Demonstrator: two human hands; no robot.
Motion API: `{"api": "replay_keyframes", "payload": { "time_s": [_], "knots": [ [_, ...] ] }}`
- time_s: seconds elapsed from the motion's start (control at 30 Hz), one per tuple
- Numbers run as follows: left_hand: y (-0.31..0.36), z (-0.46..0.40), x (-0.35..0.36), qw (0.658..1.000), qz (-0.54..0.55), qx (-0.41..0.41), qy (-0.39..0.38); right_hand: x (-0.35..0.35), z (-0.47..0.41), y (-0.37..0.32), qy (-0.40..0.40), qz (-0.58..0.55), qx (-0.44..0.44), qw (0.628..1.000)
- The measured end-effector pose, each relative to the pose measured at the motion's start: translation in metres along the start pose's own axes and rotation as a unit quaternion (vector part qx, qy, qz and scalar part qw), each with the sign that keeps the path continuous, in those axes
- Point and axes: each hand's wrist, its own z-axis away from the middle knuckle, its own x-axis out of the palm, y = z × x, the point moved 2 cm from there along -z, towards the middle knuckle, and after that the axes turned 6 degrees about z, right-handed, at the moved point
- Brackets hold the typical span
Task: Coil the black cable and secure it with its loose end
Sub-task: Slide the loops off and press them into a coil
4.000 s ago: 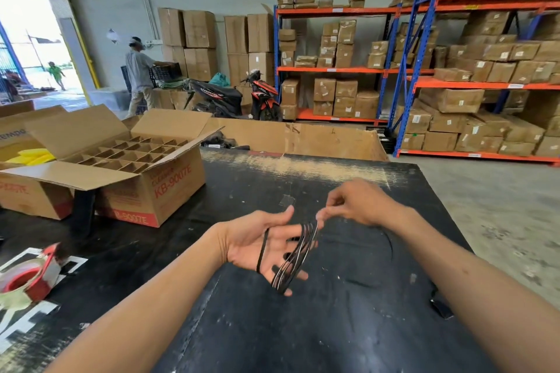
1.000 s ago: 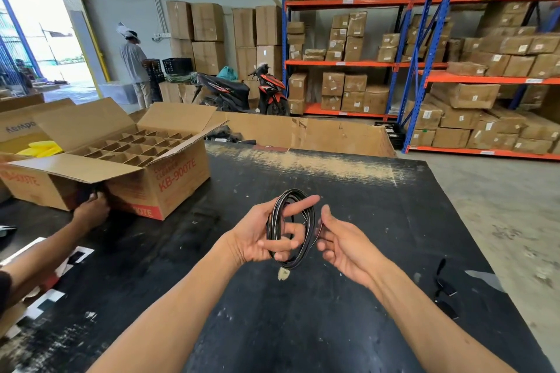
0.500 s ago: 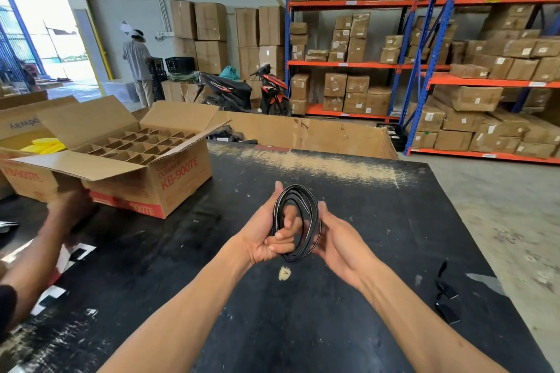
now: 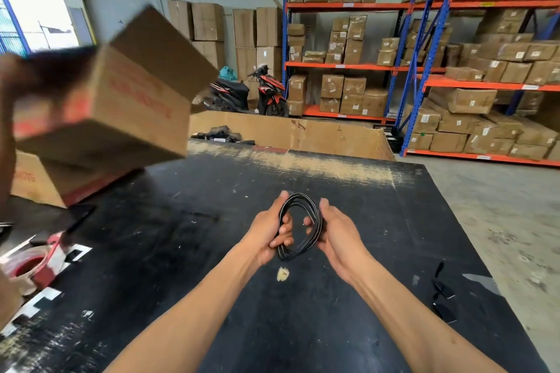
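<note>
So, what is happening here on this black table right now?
A person holds a coiled black cable above the black table. The left hand grips one side of the coil and the right hand the other. The cable is already in several loops; no wrap of the loose end around them is visible. At the far left, someone else's blurred hand lifts a cardboard box off the table.

Bare black table (image 4: 348, 191) ahead; blurred cardboard box (image 4: 121, 100) aloft, upper left.
</note>
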Motion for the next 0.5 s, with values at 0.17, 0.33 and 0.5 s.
{"api": "replay_keyframes", "payload": {
  "time_s": [0.17, 0.33, 0.5],
  "knots": [
    [-0.009, 0.001, 0.009, 0.988, 0.01, 0.004, 0.151, 0.006, -0.004, 0.007, 0.066, 0.058, 0.002, 0.996],
    [-0.016, -0.003, 0.011, 0.972, -0.022, 0.049, 0.23, 0.011, -0.005, 0.012, 0.05, 0.209, -0.023, 0.976],
    [-0.014, -0.003, 0.005, 0.994, -0.014, -0.091, 0.054, -0.004, -0.012, 0.016, 0.099, 0.354, -0.117, 0.922]
  ]
}}
